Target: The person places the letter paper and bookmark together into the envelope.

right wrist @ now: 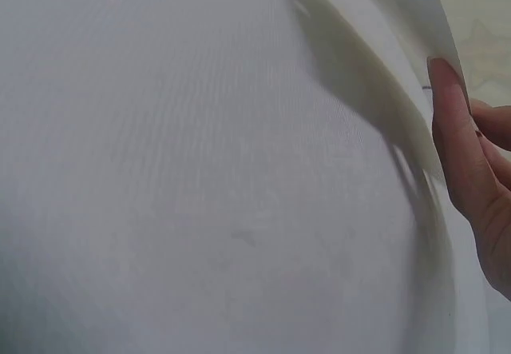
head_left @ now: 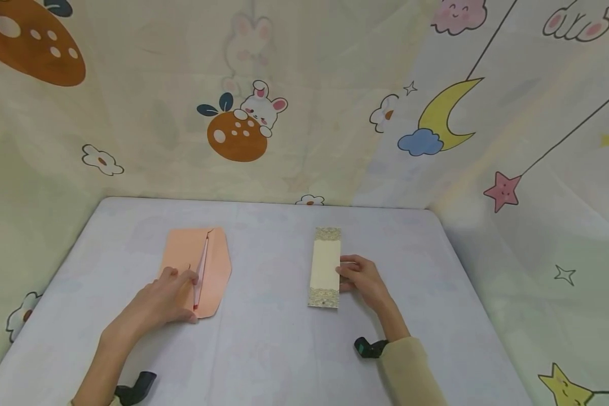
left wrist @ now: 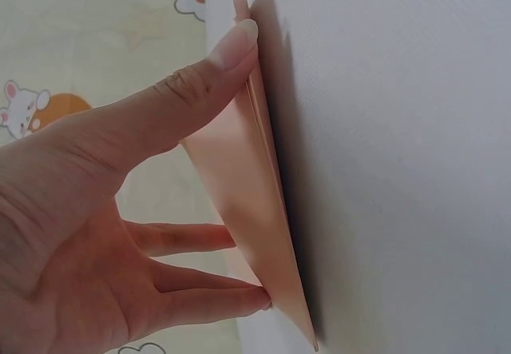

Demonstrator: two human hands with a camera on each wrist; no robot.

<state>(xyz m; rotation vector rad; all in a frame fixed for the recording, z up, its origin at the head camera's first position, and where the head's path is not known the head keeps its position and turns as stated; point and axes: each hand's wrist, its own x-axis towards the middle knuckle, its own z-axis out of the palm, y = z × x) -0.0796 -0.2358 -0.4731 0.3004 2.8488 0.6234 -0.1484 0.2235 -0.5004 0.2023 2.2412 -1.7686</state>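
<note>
A peach-coloured paper envelope with a pointed flap side lies at the left of the table, a narrow pale gap running along its length. My left hand grips it, the thumb at the near edge and the fingers across its face. In the left wrist view the envelope stands edge-on, close to the table. To the right, my right hand pinches a cream card strip by its right long edge. Both ends of the strip carry a patterned band. In the right wrist view, the thumb presses on the card.
A white-covered table bears both paper pieces, which lie well apart. Behind and at both sides hangs a printed cloth with cartoon figures. Black wrist devices sit by the left cuff and the right sleeve.
</note>
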